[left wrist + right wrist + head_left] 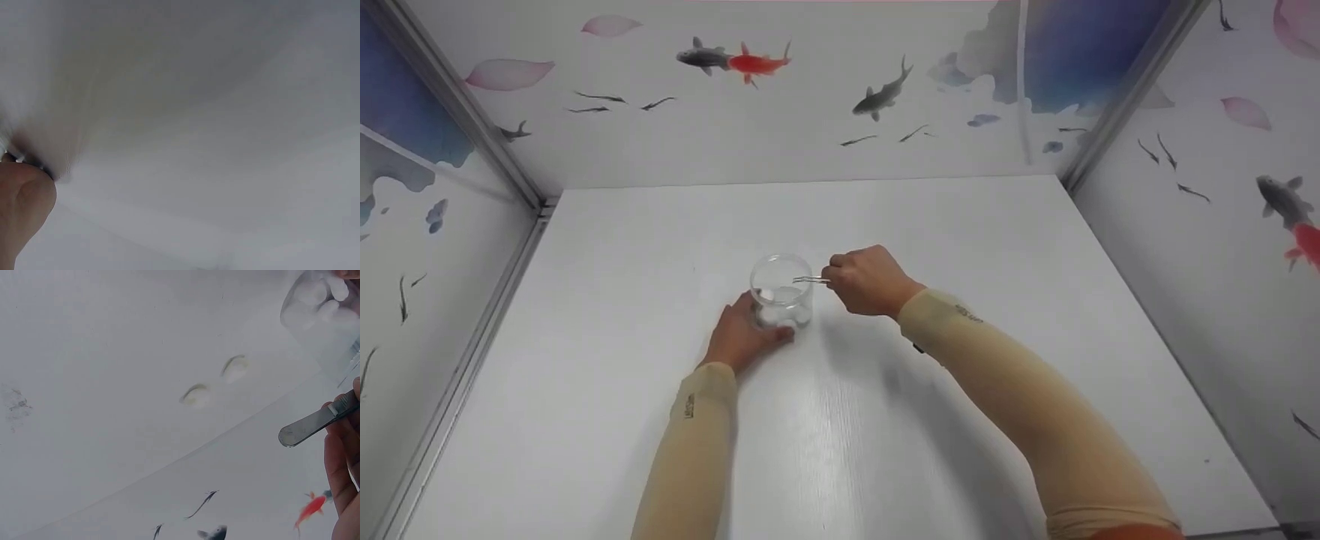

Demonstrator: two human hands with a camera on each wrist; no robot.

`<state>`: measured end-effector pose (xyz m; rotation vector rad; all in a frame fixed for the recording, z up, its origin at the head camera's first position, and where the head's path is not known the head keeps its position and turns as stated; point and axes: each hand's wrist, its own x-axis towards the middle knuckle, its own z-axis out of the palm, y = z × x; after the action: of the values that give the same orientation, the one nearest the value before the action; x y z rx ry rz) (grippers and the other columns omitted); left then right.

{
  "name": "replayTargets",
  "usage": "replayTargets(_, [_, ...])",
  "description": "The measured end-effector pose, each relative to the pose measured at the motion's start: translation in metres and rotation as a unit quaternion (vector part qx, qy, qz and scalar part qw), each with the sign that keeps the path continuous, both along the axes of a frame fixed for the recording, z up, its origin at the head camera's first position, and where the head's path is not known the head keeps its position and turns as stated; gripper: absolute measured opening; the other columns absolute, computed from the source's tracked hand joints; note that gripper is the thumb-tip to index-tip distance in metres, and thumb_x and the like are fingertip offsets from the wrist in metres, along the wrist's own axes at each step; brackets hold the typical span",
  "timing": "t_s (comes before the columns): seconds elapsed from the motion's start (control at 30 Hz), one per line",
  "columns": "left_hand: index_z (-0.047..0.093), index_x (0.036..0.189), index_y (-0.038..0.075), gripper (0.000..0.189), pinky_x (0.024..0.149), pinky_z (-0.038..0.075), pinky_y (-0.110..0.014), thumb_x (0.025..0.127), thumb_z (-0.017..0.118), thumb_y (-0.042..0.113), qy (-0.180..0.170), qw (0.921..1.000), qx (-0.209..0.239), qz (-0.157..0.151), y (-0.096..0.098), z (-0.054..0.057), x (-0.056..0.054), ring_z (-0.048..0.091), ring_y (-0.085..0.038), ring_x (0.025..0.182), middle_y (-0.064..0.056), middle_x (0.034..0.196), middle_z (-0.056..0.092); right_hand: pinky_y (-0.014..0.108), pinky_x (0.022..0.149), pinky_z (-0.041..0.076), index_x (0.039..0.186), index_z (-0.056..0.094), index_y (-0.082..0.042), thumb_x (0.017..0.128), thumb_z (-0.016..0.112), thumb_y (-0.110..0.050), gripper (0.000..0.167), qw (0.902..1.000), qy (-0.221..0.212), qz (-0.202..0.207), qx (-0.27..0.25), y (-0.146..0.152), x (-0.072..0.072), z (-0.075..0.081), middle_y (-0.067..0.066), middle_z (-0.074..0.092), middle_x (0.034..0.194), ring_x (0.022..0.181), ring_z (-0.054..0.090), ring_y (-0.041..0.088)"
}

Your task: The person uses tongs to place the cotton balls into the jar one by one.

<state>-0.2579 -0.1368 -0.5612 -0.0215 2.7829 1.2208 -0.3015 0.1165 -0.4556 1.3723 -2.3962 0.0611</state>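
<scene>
Right fingers (838, 271) pinch tweezers (309, 427), left fingers (743, 304) clasp the clear cup (781, 304).

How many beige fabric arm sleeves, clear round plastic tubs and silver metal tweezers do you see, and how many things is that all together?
Beige fabric arm sleeves: 2
Clear round plastic tub: 1
Silver metal tweezers: 1
Total: 4

White round lumps inside the tub overlap too much to count, so they're left out.

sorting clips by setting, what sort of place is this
Probably a small indoor work booth: a plain white tabletop is closed in by fish-printed walls on the far, left and right sides, with grey metal-looking strips in the corners.
</scene>
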Motion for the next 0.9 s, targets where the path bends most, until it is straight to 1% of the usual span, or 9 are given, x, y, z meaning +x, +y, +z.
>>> replayTargets(0.03, [0.038, 0.151, 0.01, 0.103, 0.123, 0.011, -0.043, 0.072, 0.084, 0.057, -0.002, 1.0, -0.001, 0.002, 0.0, 0.0, 0.0, 0.031, -0.03, 0.144, -0.01, 0.152, 0.044, 0.035, 0.052, 0.057, 0.094, 0.076, -0.011, 0.091, 0.066, -0.009, 0.011, 1.0, 0.0, 0.0, 0.001, 0.0, 0.0, 0.0, 0.002, 0.071, 0.082, 0.064, 0.066, 0.019])
replayTargets(0.17, [0.038, 0.151, 0.011, 0.102, 0.123, 0.013, -0.044, 0.072, 0.084, 0.056, -0.002, 1.0, -0.004, -0.002, 0.001, 0.001, 0.001, 0.031, -0.031, 0.144, -0.009, 0.152, 0.045, 0.034, 0.05, 0.056, 0.094, 0.076, -0.011, 0.091, 0.067, -0.011, 0.009, 0.9998, 0.011, -0.012, 0.012, 0.001, 0.0, 0.002, 0.001, 0.07, 0.081, 0.062, 0.065, 0.017])
replayTargets(0.4, [0.036, 0.152, 0.009, 0.102, 0.123, 0.006, -0.038, 0.074, 0.083, 0.055, -0.001, 0.9999, -0.014, -0.007, 0.001, 0.001, 0.001, 0.031, -0.028, 0.144, -0.01, 0.153, 0.043, 0.034, 0.049, 0.055, 0.094, 0.075, -0.011, 0.092, 0.066, -0.011, 0.009, 0.9997, 0.005, -0.023, 0.005, 0.012, -0.002, 0.004, 0.002, 0.069, 0.078, 0.06, 0.063, 0.017])
replayTargets(0.53, [0.036, 0.152, 0.006, 0.102, 0.123, 0.004, -0.038, 0.074, 0.084, 0.053, 0.006, 0.9999, -0.011, -0.01, 0.001, 0.002, 0.001, 0.032, -0.029, 0.144, -0.013, 0.152, 0.043, 0.032, 0.049, 0.056, 0.095, 0.075, -0.01, 0.092, 0.066, -0.011, 0.01, 0.9994, 0.004, -0.033, 0.011, 0.021, -0.004, 0.005, 0.003, 0.069, 0.079, 0.06, 0.062, 0.016])
replayTargets(0.63, [0.037, 0.151, 0.005, 0.102, 0.123, 0.003, -0.038, 0.074, 0.085, 0.052, 0.012, 0.9999, -0.007, -0.009, 0.0, 0.001, 0.001, 0.033, -0.03, 0.144, -0.014, 0.152, 0.044, 0.032, 0.047, 0.054, 0.093, 0.075, -0.009, 0.091, 0.067, -0.01, 0.008, 0.9991, 0.005, -0.04, 0.01, 0.03, -0.007, 0.003, 0.003, 0.068, 0.077, 0.058, 0.061, 0.017])
replayTargets(0.73, [0.037, 0.152, 0.008, 0.102, 0.123, 0.003, -0.037, 0.074, 0.085, 0.053, 0.008, 0.9999, -0.005, -0.005, 0.0, 0.0, 0.001, 0.031, -0.029, 0.144, -0.012, 0.153, 0.042, 0.034, 0.046, 0.053, 0.091, 0.074, -0.009, 0.09, 0.068, -0.009, 0.007, 0.999, 0.008, -0.044, 0.005, 0.04, -0.01, -0.001, 0.003, 0.067, 0.075, 0.057, 0.06, 0.018])
replayTargets(0.9, [0.036, 0.153, 0.01, 0.103, 0.123, 0.004, -0.038, 0.073, 0.084, 0.054, 0.002, 1.0, -0.002, -0.003, 0.0, -0.001, 0.001, 0.029, -0.028, 0.145, -0.01, 0.155, 0.041, 0.034, 0.048, 0.055, 0.091, 0.074, -0.007, 0.09, 0.069, -0.009, 0.006, 0.998, 0.004, -0.062, 0.009, 0.055, -0.014, -0.007, 0.005, 0.068, 0.076, 0.058, 0.061, 0.018])
